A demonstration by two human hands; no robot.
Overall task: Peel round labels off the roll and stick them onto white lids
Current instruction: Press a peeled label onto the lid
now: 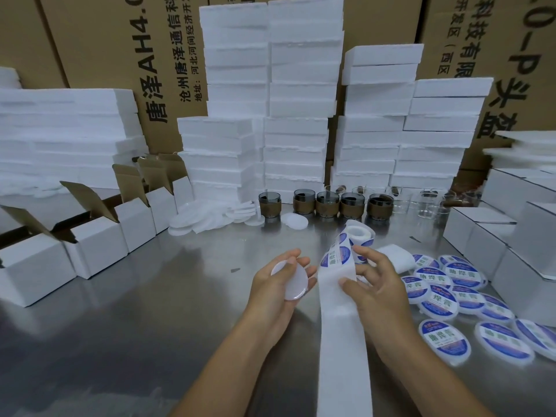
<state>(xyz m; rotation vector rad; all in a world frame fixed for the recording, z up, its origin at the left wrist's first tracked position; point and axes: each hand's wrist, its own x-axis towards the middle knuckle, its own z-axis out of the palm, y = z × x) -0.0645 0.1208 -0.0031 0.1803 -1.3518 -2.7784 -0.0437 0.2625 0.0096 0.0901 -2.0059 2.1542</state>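
- Left hand (278, 281), near the middle of the counter (135, 326) and well right of the open white cartons (96, 245) lining its left edge, holds a bare white lid (293, 284), thumb across its face and fingers curled behind it.
- Blank lids (207, 219) lie heaped toward the back edge, behind that hand, at the foot of stacked foam blocks (270, 100).
- Backing strip (340, 326) runs from the front edge up between both hands, with a round blue label (335, 260) at its bent top.
- Right hand (373, 287) pinches the strip's right side just below that label, thumb on the front, fingers curled behind.
- Label roll (359, 233) lies on the counter just behind the right hand, in front of a row of dark jars (328, 204), with clear glass jars (433, 203) further right.
- Labelled lids (436, 299) lie clustered face up toward the right edge, just beside closed white boxes (493, 245).
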